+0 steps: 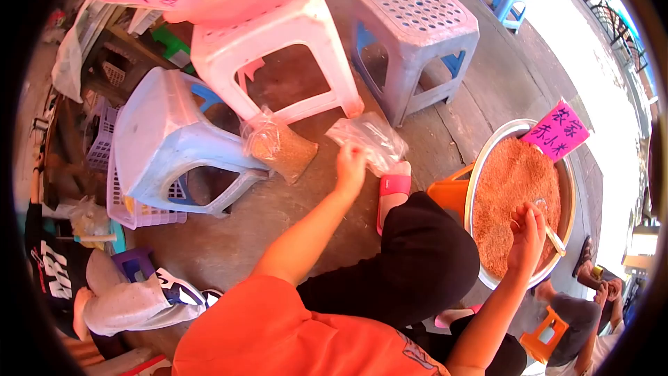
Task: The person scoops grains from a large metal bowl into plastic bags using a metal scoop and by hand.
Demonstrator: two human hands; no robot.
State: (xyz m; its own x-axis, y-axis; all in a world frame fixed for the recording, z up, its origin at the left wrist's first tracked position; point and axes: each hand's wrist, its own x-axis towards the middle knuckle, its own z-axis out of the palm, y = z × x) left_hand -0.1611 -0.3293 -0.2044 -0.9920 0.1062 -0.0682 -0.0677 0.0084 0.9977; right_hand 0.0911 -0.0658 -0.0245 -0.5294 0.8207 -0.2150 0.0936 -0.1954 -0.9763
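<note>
My left hand [351,165] is closed on the edge of a clear plastic bag [372,141], which hangs crumpled above the ground by a pink slipper [394,195]. To its left, a filled plastic bag of brown grain [285,152] leans beside a blue stool. On my right, a large metal basin [471,198] holds reddish-brown grain [511,177]. Over this grain is my right hand [527,240], its fingers curled together. A pale-handled utensil [555,241] shows beside those fingers; its other end is mostly hidden, and whether the fingers grip it is unclear.
A pink stool [278,31], a grey-blue stool [417,28] and a light blue stool [163,146] stand ahead. A pink sign [557,130] sticks up from the basin's rim. Seated people are at left [129,296] and lower right [584,313], near an orange stool [545,334].
</note>
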